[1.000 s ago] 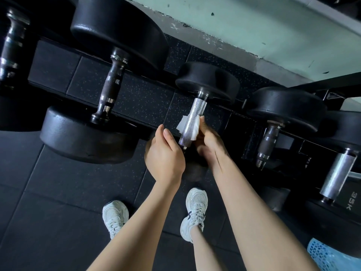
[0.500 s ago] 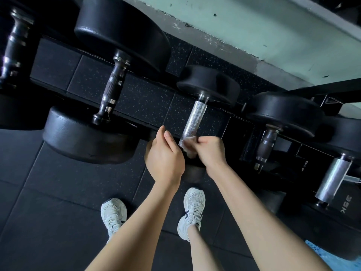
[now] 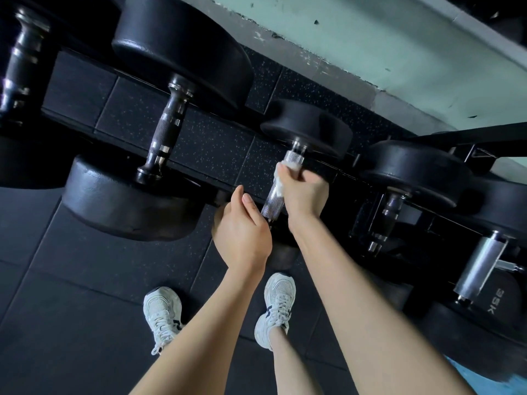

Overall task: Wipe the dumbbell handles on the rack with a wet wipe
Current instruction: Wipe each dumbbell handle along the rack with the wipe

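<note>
Fingers of right hand (image 3: 306, 195) curled round white wet wipe (image 3: 293, 165) on knurled silver dumbbell handle (image 3: 272, 205), left hand (image 3: 242, 229) fingers hidden, large black dumbbell (image 3: 131, 198) close beside

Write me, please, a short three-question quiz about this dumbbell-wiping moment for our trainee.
1. True or false: the right hand grips the wet wipe around the silver handle.
2. The left hand is: A) on the dark knurled handle; B) beside the silver handle's near end; C) down at a shoe.
3. Fill in: the far-right dumbbell is marked ___.
Key: 1 true; 2 B; 3 35K.
</note>
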### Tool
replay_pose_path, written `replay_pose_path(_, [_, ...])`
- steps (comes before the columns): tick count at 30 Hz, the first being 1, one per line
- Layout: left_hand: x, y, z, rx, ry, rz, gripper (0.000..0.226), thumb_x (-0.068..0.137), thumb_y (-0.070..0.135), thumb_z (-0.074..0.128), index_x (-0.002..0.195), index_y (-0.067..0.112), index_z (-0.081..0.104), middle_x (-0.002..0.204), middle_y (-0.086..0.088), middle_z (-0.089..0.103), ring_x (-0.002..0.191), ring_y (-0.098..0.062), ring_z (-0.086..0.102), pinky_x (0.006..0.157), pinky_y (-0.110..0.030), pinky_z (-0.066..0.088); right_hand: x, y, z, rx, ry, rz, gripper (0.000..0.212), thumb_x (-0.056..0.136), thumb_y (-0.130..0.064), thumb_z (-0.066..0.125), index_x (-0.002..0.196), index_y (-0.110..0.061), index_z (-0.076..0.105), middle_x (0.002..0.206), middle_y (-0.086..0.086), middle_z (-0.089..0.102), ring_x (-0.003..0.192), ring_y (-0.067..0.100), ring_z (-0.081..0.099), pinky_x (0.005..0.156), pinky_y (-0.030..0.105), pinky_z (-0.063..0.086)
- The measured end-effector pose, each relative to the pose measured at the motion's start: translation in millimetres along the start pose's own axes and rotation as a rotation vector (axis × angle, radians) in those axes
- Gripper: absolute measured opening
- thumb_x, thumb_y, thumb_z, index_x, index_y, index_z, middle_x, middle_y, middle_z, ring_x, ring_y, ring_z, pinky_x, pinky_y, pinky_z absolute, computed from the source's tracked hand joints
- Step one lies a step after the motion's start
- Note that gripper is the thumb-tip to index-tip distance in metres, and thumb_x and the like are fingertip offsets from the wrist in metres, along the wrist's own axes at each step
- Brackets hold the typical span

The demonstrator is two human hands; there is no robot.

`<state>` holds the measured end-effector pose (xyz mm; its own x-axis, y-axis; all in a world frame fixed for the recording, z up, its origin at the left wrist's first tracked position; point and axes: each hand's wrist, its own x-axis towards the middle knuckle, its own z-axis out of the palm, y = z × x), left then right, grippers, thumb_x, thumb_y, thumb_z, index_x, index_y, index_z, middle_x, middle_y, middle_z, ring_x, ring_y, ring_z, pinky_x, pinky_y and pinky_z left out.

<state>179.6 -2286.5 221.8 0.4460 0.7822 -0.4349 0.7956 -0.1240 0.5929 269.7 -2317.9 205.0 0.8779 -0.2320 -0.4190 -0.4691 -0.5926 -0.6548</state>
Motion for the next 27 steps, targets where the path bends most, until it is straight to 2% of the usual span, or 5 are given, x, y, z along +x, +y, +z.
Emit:
replay_pose_path(9, [1, -1, -4, -0.060, -0.037, -0.044, 0.043, 0.101, 0.031, 0.027, 0.135, 0.018, 0.049, 0.130, -0.005, 0.059, 0.119, -0.028, 0.051, 0.097, -0.037, 0.037, -30, 19, -28, -0.370, -0.388, 0.039, 0.047, 0.074, -0.042, 0.074, 0.043, -0.017, 0.049, 0.033, -0.009, 0.044, 0.036, 0.002, 0.039, 0.038, 0.018, 0.029])
replay_pose_path(14, [0, -7, -13, -0.216, -0.017, 0.033, 0.033, 0.096, 0.022, 0.043, 0.122, 0.012, 0.060, 0.121, -0.004, 0.062, 0.113, -0.021, 0.054, 0.094, -0.022, 0.034, -20, 10, -37, -0.085, -0.066, -0.009, 0.036, 0.076, -0.038, 0.071, 0.058, -0.008, 0.061, 0.058, -0.001, 0.056, 0.059, 0.014, 0.052, 0.058, 0.033, 0.046])
replay_pose_path(19, [-15, 0, -25, -0.121, 0.157, 0.397, 0.024, 0.084, 0.007, 0.051, 0.098, 0.008, 0.070, 0.091, -0.004, 0.066, 0.081, -0.021, 0.058, 0.076, -0.028, 0.044, -33, -7, -37, 0.159, -0.445, 0.183, 0.038, 0.092, -0.051, 0.042, 0.096, -0.021, 0.064, 0.085, -0.007, 0.066, 0.073, 0.008, 0.057, 0.067, 0.023, 0.039])
replay_pose_path(22, [-10, 12, -22, -0.153, 0.000, 0.326, 0.022, 0.091, 0.011, 0.053, 0.103, 0.005, 0.069, 0.095, -0.007, 0.069, 0.085, -0.025, 0.063, 0.076, -0.034, 0.050, -34, -1, -48, 0.265, -0.492, 0.300, 0.042, 0.099, -0.046, 0.035, 0.076, -0.023, 0.061, 0.051, -0.019, 0.058, 0.063, 0.001, 0.054, 0.063, 0.020, 0.039])
replay_pose_path(27, [13, 27, -3, -0.055, -0.185, 0.167, 0.034, 0.094, 0.033, 0.052, 0.116, 0.010, 0.065, 0.100, -0.009, 0.071, 0.092, -0.022, 0.064, 0.067, -0.020, 0.036, -41, 2, -59, 0.402, -0.450, 0.360, 0.042, 0.100, -0.039, 0.037, 0.083, -0.021, 0.071, 0.089, -0.005, 0.073, 0.101, 0.015, 0.064, 0.100, 0.037, 0.045])
